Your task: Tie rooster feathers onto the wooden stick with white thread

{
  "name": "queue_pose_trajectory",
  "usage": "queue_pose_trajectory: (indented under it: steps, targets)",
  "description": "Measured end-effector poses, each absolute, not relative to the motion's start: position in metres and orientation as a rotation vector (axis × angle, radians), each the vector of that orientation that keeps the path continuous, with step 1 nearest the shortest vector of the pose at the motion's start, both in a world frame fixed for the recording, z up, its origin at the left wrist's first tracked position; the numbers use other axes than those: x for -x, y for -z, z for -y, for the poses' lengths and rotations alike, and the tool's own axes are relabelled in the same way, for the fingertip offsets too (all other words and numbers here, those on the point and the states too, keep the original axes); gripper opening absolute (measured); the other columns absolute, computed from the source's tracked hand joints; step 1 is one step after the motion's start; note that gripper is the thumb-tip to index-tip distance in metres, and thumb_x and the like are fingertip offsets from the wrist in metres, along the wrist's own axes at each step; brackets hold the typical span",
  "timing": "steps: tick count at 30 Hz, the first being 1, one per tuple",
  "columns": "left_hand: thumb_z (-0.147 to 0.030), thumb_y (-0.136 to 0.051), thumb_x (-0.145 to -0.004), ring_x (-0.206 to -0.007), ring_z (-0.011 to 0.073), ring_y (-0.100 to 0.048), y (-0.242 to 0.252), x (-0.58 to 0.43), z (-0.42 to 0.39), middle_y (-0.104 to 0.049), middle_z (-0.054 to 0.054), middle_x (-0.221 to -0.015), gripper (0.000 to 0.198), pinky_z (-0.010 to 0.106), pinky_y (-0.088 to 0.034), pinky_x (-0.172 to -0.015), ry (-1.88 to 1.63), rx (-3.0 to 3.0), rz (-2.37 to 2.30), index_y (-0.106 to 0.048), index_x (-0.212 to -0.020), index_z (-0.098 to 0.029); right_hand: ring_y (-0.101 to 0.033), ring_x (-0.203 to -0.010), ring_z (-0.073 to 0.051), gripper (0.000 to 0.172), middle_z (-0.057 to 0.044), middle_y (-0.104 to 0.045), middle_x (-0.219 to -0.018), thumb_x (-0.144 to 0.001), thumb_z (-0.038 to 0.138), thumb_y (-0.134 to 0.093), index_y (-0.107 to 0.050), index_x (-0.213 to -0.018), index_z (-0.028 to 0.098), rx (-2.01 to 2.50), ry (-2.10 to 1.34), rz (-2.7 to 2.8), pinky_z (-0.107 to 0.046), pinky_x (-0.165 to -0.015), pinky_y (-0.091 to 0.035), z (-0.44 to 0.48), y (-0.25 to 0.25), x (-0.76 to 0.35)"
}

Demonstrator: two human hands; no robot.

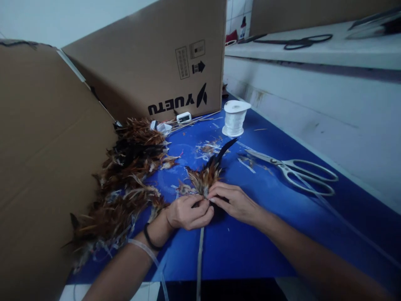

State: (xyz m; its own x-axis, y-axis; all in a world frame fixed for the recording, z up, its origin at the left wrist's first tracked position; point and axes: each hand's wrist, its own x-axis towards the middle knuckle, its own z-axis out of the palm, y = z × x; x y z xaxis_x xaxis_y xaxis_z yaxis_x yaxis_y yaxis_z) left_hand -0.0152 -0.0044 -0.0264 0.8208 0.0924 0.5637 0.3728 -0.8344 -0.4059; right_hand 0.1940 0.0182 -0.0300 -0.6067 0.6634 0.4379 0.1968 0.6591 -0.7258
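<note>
A small bunch of brown and black feathers lies on the blue table top, its base pinched between both my hands. My left hand grips the base from the left, fingers curled. From the right, my right hand meets it with fingertips on the same spot. A thin pale stick or cord runs from under my hands toward me. A black band is on my left wrist, and a white strip loops around that forearm.
A long pile of brown feathers lies left of my hands against cardboard boxes. A white thread spool stands at the back, scissors lie to the right. A white wall ledge holds black scissors.
</note>
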Motion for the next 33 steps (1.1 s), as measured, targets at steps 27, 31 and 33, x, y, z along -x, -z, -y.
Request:
queue_pose_trajectory:
  steps: [27,31,33]
  targets:
    - [-0.006,-0.054,-0.081,-0.081,0.0159,-0.061,0.030,0.018,0.011,-0.064,0.006,-0.081,0.021,0.030,-0.051,-0.073,1.338,2.708,1.137,-0.063,-0.096,-0.018,-0.055,-0.073,-0.013,0.019,-0.001,-0.058,-0.079,-0.082,0.005,-0.047,-0.060,-0.078,0.019,0.841,-0.791,2.236,-0.025,-0.069,-0.041,-0.013,0.023,-0.201]
    - [-0.008,-0.051,-0.083,-0.079,0.0154,-0.059,0.033,0.019,0.010,-0.061,0.005,-0.074,0.023,0.030,-0.051,-0.072,1.257,2.743,1.142,-0.064,-0.098,-0.018,-0.055,-0.076,-0.014,0.020,-0.001,-0.059,-0.080,-0.081,0.006,-0.046,-0.061,-0.078,0.019,0.889,-0.748,2.291,-0.025,-0.070,-0.041,-0.013,0.025,-0.202]
    - [-0.009,-0.052,-0.084,-0.074,0.0144,-0.056,0.033,0.020,0.010,-0.057,0.003,-0.068,0.019,0.028,-0.050,-0.069,1.194,2.772,1.147,-0.065,-0.095,-0.018,-0.055,-0.074,-0.013,0.020,-0.001,-0.059,-0.079,-0.081,0.006,-0.046,-0.061,-0.077,0.019,0.914,-0.732,2.315,-0.025,-0.069,-0.040,-0.014,0.025,-0.201]
